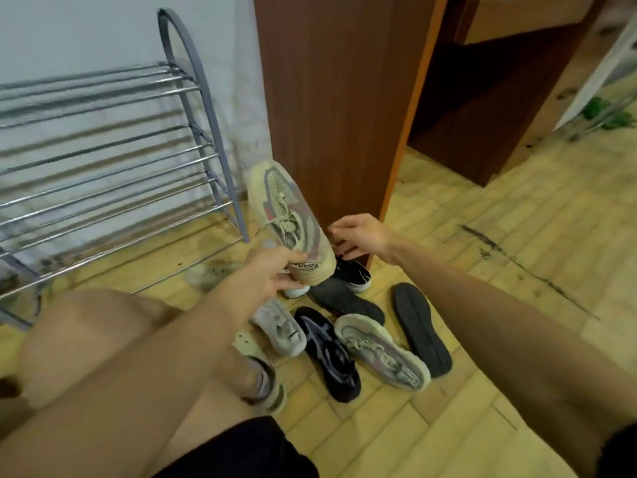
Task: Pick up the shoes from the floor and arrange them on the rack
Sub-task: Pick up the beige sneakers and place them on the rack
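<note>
My left hand [272,270] grips the heel of a beige and grey sneaker [286,215], held up off the floor with its toe pointing away. My right hand [358,236] hovers just right of that heel, fingers spread and holding nothing. Below them a pile of shoes lies on the floor: its matching beige sneaker [382,350], a black sneaker [327,353], a grey sneaker [281,329], a dark grey shoe [344,300], a black and white shoe [355,274] and a shoe turned sole up [420,327]. The metal shoe rack [103,150] stands at the left with bare shelves.
A brown wooden cabinet [337,98] stands right behind the pile. My bare knee [86,339] fills the lower left and my foot wears a sandal [265,377]. A pale shoe [213,274] lies by the rack's foot. Yellow brick-patterned floor spreads to the right.
</note>
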{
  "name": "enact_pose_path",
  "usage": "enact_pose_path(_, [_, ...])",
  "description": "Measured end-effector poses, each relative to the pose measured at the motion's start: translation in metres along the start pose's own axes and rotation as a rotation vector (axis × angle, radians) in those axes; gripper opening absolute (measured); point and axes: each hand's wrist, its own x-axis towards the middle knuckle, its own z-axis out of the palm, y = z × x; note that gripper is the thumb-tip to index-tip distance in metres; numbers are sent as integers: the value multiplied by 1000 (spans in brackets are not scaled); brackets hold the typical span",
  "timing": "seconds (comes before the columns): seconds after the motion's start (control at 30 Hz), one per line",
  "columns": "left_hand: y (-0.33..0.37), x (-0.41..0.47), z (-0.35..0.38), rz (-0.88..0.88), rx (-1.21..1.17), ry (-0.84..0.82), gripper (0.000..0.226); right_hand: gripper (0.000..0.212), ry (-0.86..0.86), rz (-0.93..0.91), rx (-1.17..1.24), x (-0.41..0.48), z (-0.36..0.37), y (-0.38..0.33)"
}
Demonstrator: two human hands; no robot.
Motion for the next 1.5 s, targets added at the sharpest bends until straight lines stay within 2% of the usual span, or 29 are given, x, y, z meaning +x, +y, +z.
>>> enact_pose_path(0.13, [-33,24,20,-99,98,-2,57,38,-22,237,-85,4,0,77])
enact_pose_path(0.23, [-50,43,29,-115,192,29,58,47,-38,347,-246,9,-5,130])
enact_pose_path(0.33, [-73,57,32,-94,269,53,47,59,-80,398,-473,12,-8,182])
enact_pose_path(0.43, [-103,68,20,-137,310,67,31,85,-152,451,-597,9,2,233])
enact_pose_path(0.5, [-120,73,8,-183,369,66,35,101,-235,528,-657,2,18,267])
enact_pose_path(0.57, [-130,76,-2,-196,402,49,46,106,-286,561,-754,-9,37,300])
enact_pose_path(0.63, [-133,77,-6,-195,402,60,55,102,-203,548,-857,-18,48,318])
enact_pose_path(0.77, [-129,82,-3,-207,395,67,49,80,-91,477,-944,-19,43,316])
enact_pose_path(0.87, [-130,85,2,-211,369,75,49,74,-135,459,-963,-17,39,304])
enact_pose_path(1.03, [-130,78,14,-231,320,114,62,55,-152,521,-954,-17,31,284])
enact_pose_path(1.23, [-123,55,20,-244,304,86,59,29,-166,461,-994,-26,2,252])
enact_pose_path(1.37, [-104,37,16,-250,312,50,59,26,-187,448,-935,-33,-15,217])
enact_pose_path(1.5, [-72,18,-5,-205,359,56,59,40,-156,347,-751,-23,-22,166])
